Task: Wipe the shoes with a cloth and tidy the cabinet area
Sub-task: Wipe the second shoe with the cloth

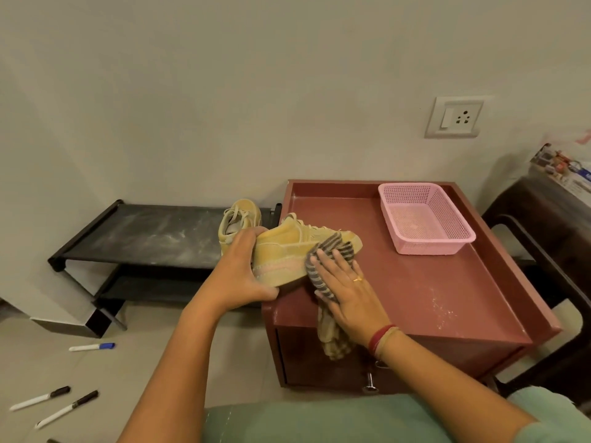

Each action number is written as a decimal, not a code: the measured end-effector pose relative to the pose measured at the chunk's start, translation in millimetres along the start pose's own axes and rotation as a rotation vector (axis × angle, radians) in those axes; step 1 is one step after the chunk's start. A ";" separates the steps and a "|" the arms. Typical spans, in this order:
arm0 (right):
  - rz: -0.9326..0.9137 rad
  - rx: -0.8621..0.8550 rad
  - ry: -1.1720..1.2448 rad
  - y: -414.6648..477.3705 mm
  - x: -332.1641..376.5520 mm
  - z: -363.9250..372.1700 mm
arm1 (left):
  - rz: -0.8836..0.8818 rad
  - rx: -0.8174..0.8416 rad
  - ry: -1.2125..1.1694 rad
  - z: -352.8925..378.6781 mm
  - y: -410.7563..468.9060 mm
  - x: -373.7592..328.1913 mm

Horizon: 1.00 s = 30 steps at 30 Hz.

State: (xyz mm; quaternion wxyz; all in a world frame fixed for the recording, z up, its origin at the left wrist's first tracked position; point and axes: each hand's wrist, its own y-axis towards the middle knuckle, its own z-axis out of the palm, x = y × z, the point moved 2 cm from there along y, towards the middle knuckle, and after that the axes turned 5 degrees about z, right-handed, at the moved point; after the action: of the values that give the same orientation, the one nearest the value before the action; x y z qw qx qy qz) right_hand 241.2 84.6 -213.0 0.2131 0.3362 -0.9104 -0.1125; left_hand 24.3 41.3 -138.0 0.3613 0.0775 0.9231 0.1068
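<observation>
My left hand (243,270) gripped the heel of a yellow shoe (281,251), which was tipped on its side at the near-left corner of the counter (415,282). My right hand (348,289) lay flat with its fingers straight, pressing a striped cloth (332,247) against the toe. The palm hid much of the cloth. The second shoe (236,222) sat on the black rack (144,235), partly hidden behind my left hand.

Dim, warm, even indoor light; soft shadows, wide-angle bending at edges.
</observation>
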 end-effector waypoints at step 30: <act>0.825 -0.184 0.810 25.8 -79.1 -19.2 | 0.254 -0.004 0.298 14.2 -5.8 -21.0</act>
State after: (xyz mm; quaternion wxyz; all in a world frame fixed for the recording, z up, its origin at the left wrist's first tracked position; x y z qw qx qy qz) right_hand 289.7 154.9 -211.7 0.5988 -0.0497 -0.7985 0.0385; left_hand 49.0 33.1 -136.0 0.2043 0.1760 0.9490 0.1637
